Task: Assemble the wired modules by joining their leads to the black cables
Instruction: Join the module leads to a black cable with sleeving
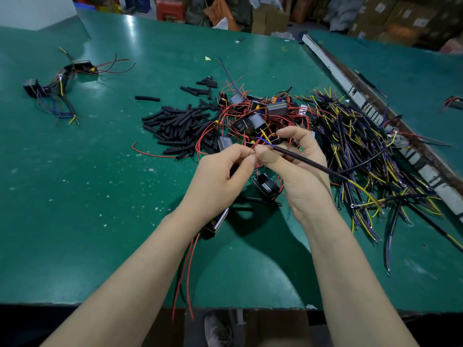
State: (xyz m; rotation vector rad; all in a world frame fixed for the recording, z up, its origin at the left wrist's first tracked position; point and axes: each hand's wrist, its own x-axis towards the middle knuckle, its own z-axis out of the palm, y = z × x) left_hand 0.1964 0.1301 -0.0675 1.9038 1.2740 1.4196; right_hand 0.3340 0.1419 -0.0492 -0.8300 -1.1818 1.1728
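Worn green bench mat, speckled with white debris; stacked cardboard cartons behind, labels unreadable. Left hand pinches a lead; right hand grips a black sheathed cable above the module pile.

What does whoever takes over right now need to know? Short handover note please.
Left hand: pinching red leads at the fingertips, where the two hands meet; a module with red leads hangs under its wrist.
Right hand: fingers pinch the end of a black cable, its blue and yellow wires sticking out at the joint.
Another module lies on the table under the hands.
Stock: pile of modules straight ahead, black sleeves to its left, cable pile on the right.
Done: joined sets lie far left.
Left: finish this joint, then work through the piles.
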